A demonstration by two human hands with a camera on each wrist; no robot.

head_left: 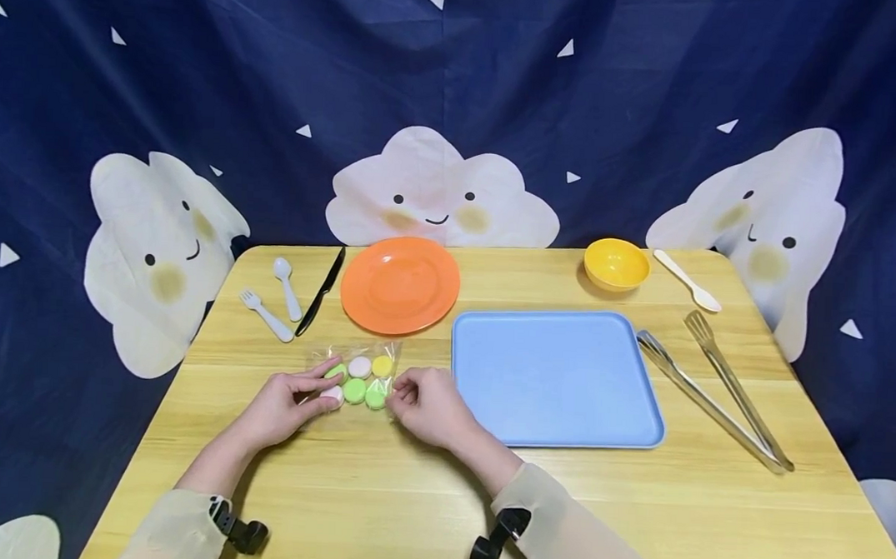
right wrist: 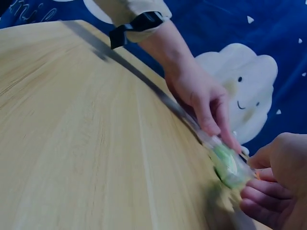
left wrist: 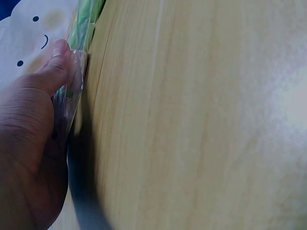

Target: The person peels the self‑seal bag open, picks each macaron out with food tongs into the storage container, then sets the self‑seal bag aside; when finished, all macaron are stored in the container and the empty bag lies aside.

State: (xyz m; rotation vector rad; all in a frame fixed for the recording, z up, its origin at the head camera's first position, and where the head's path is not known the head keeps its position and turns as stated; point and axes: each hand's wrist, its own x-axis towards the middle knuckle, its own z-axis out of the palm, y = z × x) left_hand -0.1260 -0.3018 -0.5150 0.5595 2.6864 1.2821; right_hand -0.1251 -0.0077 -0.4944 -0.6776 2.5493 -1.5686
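Observation:
A clear plastic bag (head_left: 351, 378) holds several round pastel pieces that look like macarons, in green, white and yellow. My left hand (head_left: 282, 401) grips its left end, the thumb over a white macaron (head_left: 334, 395) and a finger on a green one. In the left wrist view, that thumb (left wrist: 61, 57) lies against the plastic. At the bag's right edge, my right hand (head_left: 429, 405) pinches the film between thumb and curled fingers. The right wrist view shows both hands at the bag (right wrist: 229, 165), somewhat blurred; the fingers' undersides are hidden.
Behind the bag lie an orange plate (head_left: 400, 286), black knife (head_left: 321, 292), small spoon (head_left: 288, 289) and fork (head_left: 266, 315). A blue tray (head_left: 556, 380) sits right of my right hand. Further right are metal tongs (head_left: 720, 400), a yellow bowl (head_left: 617, 266) and a white spoon (head_left: 686, 281).

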